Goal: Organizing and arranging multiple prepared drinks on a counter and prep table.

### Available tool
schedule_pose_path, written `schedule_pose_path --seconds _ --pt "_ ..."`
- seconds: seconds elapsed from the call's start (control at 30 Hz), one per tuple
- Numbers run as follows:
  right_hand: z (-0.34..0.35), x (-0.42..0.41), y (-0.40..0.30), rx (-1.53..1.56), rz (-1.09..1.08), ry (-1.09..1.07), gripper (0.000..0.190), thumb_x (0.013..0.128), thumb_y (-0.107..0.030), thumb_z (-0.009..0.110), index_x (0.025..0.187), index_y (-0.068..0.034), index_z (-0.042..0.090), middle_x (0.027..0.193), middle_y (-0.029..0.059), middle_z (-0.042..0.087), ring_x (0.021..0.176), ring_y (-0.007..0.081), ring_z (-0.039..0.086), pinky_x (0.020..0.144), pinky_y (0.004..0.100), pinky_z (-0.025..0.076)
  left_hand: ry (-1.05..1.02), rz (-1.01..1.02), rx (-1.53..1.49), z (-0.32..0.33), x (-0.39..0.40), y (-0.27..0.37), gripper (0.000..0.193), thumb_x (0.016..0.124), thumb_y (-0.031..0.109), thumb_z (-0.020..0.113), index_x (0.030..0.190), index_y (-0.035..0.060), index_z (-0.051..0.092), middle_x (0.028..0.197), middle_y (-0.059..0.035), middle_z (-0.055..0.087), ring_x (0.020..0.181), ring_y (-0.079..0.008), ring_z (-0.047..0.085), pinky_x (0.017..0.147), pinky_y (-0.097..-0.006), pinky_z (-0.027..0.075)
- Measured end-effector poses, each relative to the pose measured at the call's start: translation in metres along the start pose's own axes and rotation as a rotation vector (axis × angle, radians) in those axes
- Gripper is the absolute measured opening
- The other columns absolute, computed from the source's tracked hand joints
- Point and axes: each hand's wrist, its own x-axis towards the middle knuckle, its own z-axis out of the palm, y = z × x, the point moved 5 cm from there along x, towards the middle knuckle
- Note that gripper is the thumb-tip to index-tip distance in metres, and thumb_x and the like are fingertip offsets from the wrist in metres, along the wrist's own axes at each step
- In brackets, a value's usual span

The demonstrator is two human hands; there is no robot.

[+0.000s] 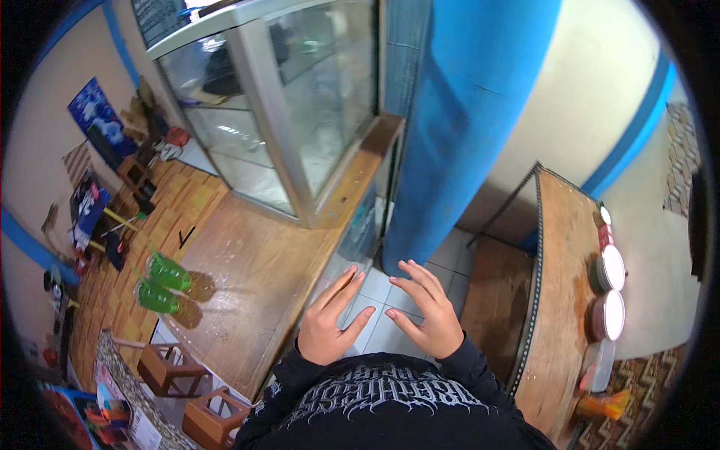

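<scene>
My left hand (333,322) is raised in front of my chest, fingers apart and nothing in it. Facing it across a small gap, my right hand (426,315) is likewise free, its thumb and fingers spread. Below both hands lies a white tiled floor (376,288). Left of my left hand runs a wooden counter (247,270). On it stand two clear cups of green drink (157,287), side by side on wet wood. A blue pillar (450,140) rises beyond my right hand.
A glass display case (270,112) stands on the counter's far end. To my right, a wooden shelf (554,315) with a metal edge holds lidded tubs (610,315), a clear plastic container (598,365) and an orange packet (604,405). Brown plastic stools (216,419) stand at lower left.
</scene>
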Motion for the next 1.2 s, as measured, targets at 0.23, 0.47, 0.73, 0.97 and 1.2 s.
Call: schedule_pose_path --seconds 0.23,0.47,0.73,0.97,1.2 --pt "-0.054 -0.048 0.018 -0.077 0.113 0.111 0.051 0.095 -0.022 0.083 0.14 -0.006 0.067 0.157 0.021 0.056 0.149 0.0442 0.05 0.119 0.0523 0.045 -0.154 0.119 -0.118 0.063 0.023 0.034 0.061 0.092 0.011 0.084 0.147 -0.0033 0.064 0.153 -0.0256 0.062 0.14 -0.0383 0.063 0.114 -0.0435 0.052" --pt "-0.112 -0.118 0.026 -0.175 0.243 0.291 0.05 0.095 -0.021 0.083 0.14 -0.005 0.067 0.157 0.0223 0.055 0.149 0.0448 0.049 0.119 0.0526 0.045 -0.3 0.232 -0.189 0.129 0.031 0.084 0.067 0.092 0.012 0.084 0.152 -0.0031 0.06 0.153 -0.0251 0.062 0.14 -0.0382 0.063 0.114 -0.0438 0.052" --pt "-0.168 -0.196 0.022 -0.288 0.376 0.474 0.049 0.096 -0.021 0.082 0.14 -0.005 0.067 0.157 0.0223 0.055 0.149 0.0446 0.049 0.12 0.0526 0.044 -0.451 0.372 -0.257 0.199 0.027 0.143 0.075 0.093 0.012 0.083 0.159 -0.0028 0.051 0.153 -0.0254 0.062 0.14 -0.0388 0.064 0.114 -0.0439 0.051" --pt "-0.192 -0.253 0.023 -0.334 0.48 0.616 0.049 0.095 -0.022 0.082 0.139 -0.005 0.068 0.157 0.0223 0.056 0.149 0.0446 0.049 0.12 0.0526 0.043 -0.555 0.471 -0.33 0.245 0.016 0.186 0.074 0.093 0.011 0.083 0.158 -0.0034 0.053 0.152 -0.0256 0.063 0.139 -0.0393 0.064 0.115 -0.0438 0.051" --pt "-0.199 -0.294 0.024 -0.366 0.621 0.699 0.048 0.095 -0.023 0.082 0.138 -0.006 0.069 0.156 0.022 0.057 0.148 0.0448 0.05 0.12 0.0519 0.043 -0.657 0.516 -0.392 0.28 0.017 0.206 0.071 0.092 0.01 0.084 0.155 -0.004 0.055 0.152 -0.026 0.062 0.14 -0.0397 0.063 0.115 -0.0436 0.051"
